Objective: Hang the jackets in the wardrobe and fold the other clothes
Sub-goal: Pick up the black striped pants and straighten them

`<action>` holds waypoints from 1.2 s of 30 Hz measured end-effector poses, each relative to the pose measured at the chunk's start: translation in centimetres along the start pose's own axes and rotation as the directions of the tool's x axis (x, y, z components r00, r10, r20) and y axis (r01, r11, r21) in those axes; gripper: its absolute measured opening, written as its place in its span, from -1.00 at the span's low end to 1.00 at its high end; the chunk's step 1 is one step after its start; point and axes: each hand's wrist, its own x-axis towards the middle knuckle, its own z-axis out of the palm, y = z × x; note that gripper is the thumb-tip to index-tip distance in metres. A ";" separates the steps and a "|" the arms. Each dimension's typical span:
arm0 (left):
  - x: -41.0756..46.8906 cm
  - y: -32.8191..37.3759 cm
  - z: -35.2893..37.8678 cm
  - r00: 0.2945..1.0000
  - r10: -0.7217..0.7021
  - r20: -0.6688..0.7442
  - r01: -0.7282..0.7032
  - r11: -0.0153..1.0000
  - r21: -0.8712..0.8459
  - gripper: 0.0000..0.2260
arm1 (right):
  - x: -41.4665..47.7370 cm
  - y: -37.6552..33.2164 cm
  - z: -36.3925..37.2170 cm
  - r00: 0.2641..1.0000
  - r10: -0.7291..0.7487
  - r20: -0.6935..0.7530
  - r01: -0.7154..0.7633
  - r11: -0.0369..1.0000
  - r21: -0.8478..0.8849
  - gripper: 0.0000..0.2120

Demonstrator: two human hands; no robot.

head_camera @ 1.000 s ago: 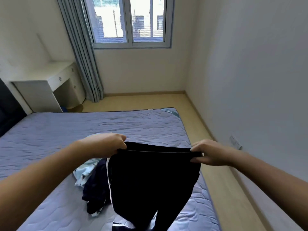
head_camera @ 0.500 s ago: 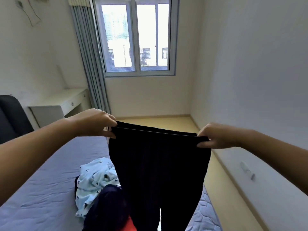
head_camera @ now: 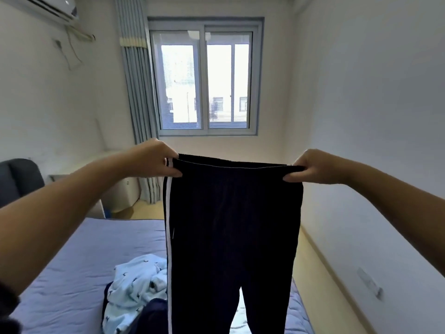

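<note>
Trousers [head_camera: 231, 237] dark, white side stripe, hang in air over bed [head_camera: 72, 273], waistband taut between left hand [head_camera: 156, 162] and right hand [head_camera: 310, 168], fingers pinching each end. Advice: match legs, lower flat below fingers, avoiding pale shirt [head_camera: 134, 285].

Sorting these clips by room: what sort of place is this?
Most likely a small bedroom: a bed with a quilted mattress, a window with a drawn-back curtain, and a wall-mounted air conditioner.
</note>
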 end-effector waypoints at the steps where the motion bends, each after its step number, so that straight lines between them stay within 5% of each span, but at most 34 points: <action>1: 0.5 0.4 -0.4 1.000 0.008 -0.027 -0.008 1.000 -0.023 -0.87 | 0.3 -0.4 -0.3 1.000 -0.017 -0.015 0.018 0.997 0.069 -0.60; 4: 1.5 0.2 -2.0 0.997 -0.011 -0.079 0.005 0.998 -0.070 -0.84 | 0.6 -1.5 -1.1 0.995 -0.073 -0.070 0.088 0.968 0.234 -0.67; 9: 1.4 -0.8 -4.0 1.000 -0.011 0.009 0.010 0.999 0.036 -0.83 | -0.2 -2.4 -3.4 0.998 -0.052 0.037 0.048 0.994 0.094 -0.79; 14: 1.3 -0.8 -5.0 1.000 -0.007 -0.022 0.009 0.996 0.085 -0.85 | -0.9 -3.8 -4.7 0.989 -0.106 0.099 0.082 0.972 0.220 -0.90; 21: 1.3 0.0 -5.2 0.995 0.103 0.016 -0.103 0.957 0.269 -0.91 | 0.1 -4.4 -3.3 0.919 0.063 0.390 0.018 0.980 -0.199 -0.72; 24: 0.9 -0.1 -4.9 0.992 0.111 0.056 -0.123 0.950 0.288 -0.90 | -0.3 -4.4 -4.3 0.942 0.096 0.320 -0.020 0.972 -0.233 -0.79; 29: 0.7 -0.5 -4.6 1.000 0.013 0.016 -0.017 0.967 0.253 -0.79 | -0.1 -4.7 -5.8 0.996 -0.054 0.071 0.047 0.995 0.091 -0.85; 36: 0.4 -0.4 -4.4 0.988 0.022 -0.154 -0.011 0.997 0.071 -0.91 | -0.1 -5.0 -6.4 0.993 -0.067 0.100 0.060 0.995 0.080 -0.90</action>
